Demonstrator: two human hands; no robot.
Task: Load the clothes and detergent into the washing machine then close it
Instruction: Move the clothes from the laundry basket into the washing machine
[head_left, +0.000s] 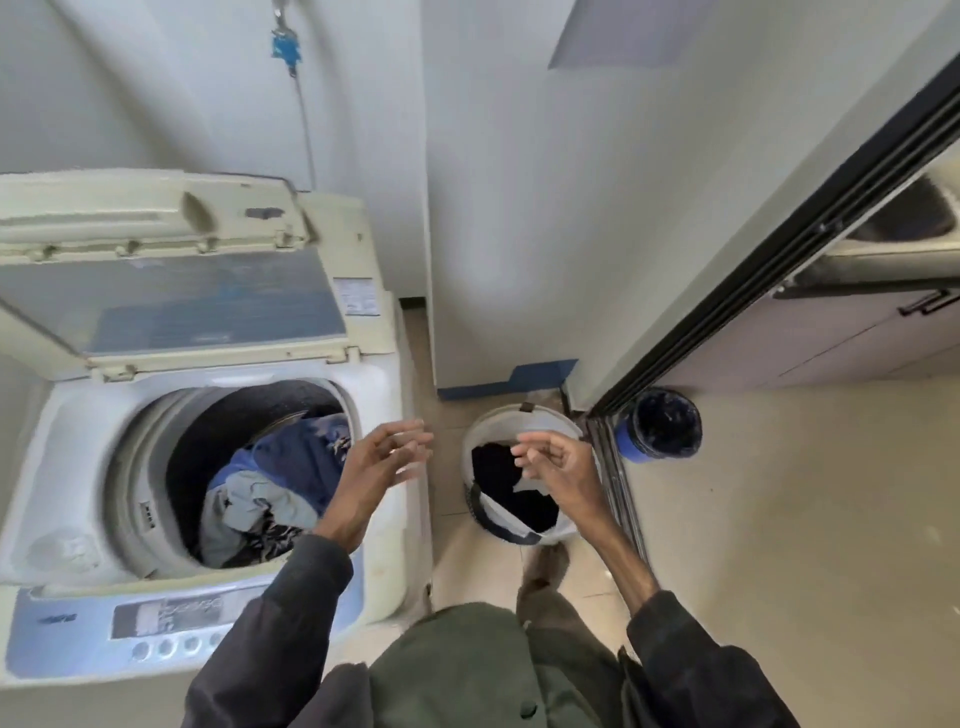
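Both hands are empty, fingers loosely spread and gripping nothing: the left hand (384, 457) hovers over the right-hand rim of the cream top-loading washing machine (67, 467), while the right hand (550, 462) hangs above the round white laundry basket (519, 421) on the beige tiled floor (779, 519), just beside the machine's right side. That split looks deliberate, a ferrying stance between basket and drum (208, 415), with the basket parked close so each reach is short. Blue and grey clothes (270, 493) lie heaped in the drum toward its right wall, and dark clothes (498, 478) lie at the basket's bottom, so loading seems only partly done. The machine's hinged lid (171, 291) stands folded up at the back edge, leaving the drum mouth open from above. Room is tighter on the right: the basket sits in a narrow strip between the machine's side, the white wall corner (467, 260) behind it and the black sliding-door track (618, 483), with a dark round bin with a blue band (660, 423) just past that track. No detergent is visible anywhere.
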